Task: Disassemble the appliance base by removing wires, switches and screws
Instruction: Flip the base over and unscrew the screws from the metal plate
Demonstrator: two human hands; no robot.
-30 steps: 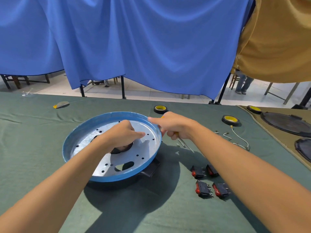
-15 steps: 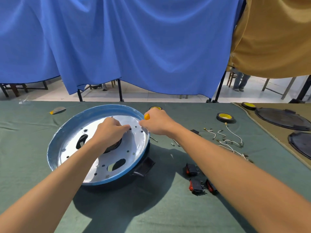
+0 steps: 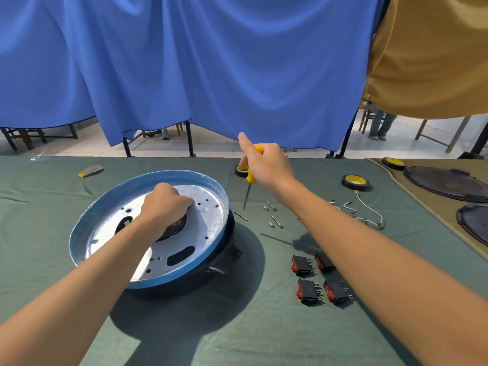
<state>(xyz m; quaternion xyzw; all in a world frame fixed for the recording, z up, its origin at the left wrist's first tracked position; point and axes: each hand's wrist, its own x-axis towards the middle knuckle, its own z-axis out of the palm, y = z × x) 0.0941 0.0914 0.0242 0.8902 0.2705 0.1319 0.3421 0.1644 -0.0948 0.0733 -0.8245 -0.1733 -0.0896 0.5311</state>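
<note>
The round appliance base [image 3: 211, 233] with a blue rim and a silver perforated plate lies on the green cloth at the left. My left hand [image 3: 163, 204] sits on the plate's middle, fingers curled down into the central black opening. My right hand [image 3: 264, 165] is lifted to the right of the base and grips a yellow-handled screwdriver [image 3: 249, 180], shaft pointing down at the cloth, thumb sticking up. Several loose screws [image 3: 274, 220] lie beneath it. Several black and red switches [image 3: 319, 278] sit at the front right. White wires [image 3: 369, 210] lie further right.
Two black and yellow tape rolls [image 3: 355, 182] stand near the table's far edge, a third at the far right. Black round covers [image 3: 446, 183] rest on a tan cloth at the right. A blue curtain hangs behind the table. A small yellow-tipped piece [image 3: 89, 170] lies far left.
My right hand has lifted away from the base's rim, up and to the right, with the screwdriver now upright over the cloth. My left hand stays on the plate's middle.
</note>
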